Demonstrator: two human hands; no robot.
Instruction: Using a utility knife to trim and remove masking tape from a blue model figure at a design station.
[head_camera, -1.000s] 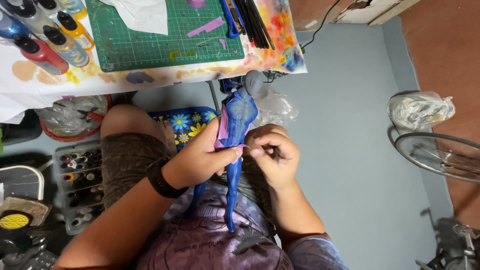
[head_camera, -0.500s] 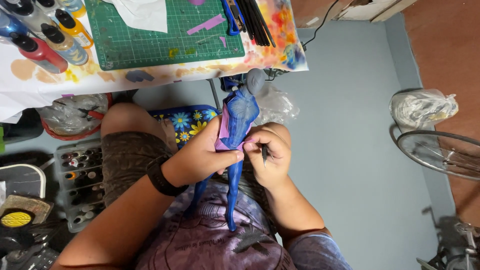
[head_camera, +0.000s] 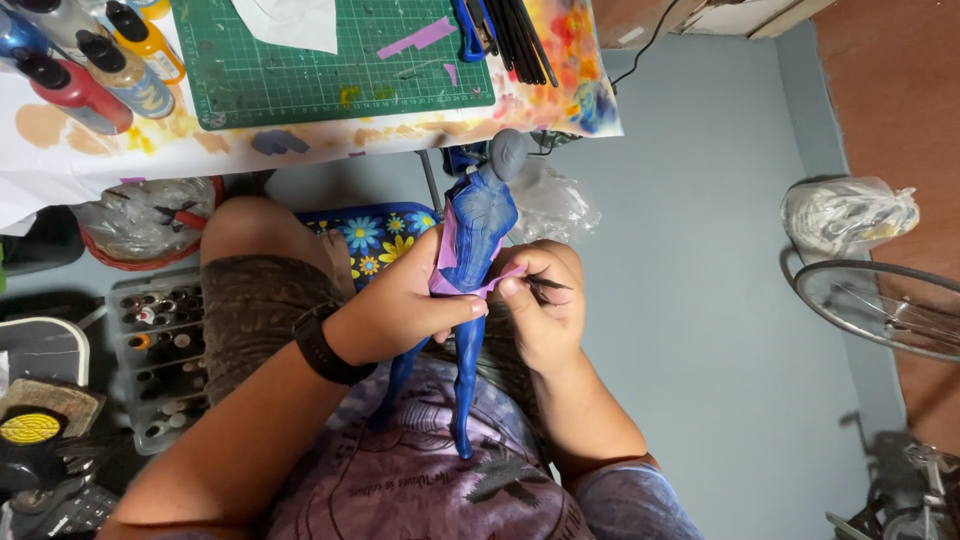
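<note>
The floor (head_camera: 690, 250), grey-blue, fills most of the view, with a wheel (head_camera: 880, 305) cut off at the right edge and a tied bag (head_camera: 845, 215) above it. Along the top, the surface (head_camera: 100, 150) shows only its paint-stained near edge; on it lie a green mat (head_camera: 330, 70), paint bottles (head_camera: 90, 60) cropped at the upper left, and dark brushes (head_camera: 520, 35) running out of frame. Under the surface, a flowered cushion (head_camera: 375, 235) is half hidden behind the knee, and a tray (head_camera: 160, 350) of small pots sits at the left, its contents too small to make out. Over the lap, the blue figure (head_camera: 478, 270) stands head toward the surface, its grey head clear, its hips covered by both hands. The left hand (head_camera: 400, 310), a black watch (head_camera: 320, 345) at its wrist, has its grip closed around the figure's waist, thumb pressing a purple strip (head_camera: 447, 245) to the torso. The right hand (head_camera: 540, 300) pinches the strip's other end at the hip, its grip also clenched on a thin dark tool (head_camera: 548, 288), whose kind cannot be told.
</note>
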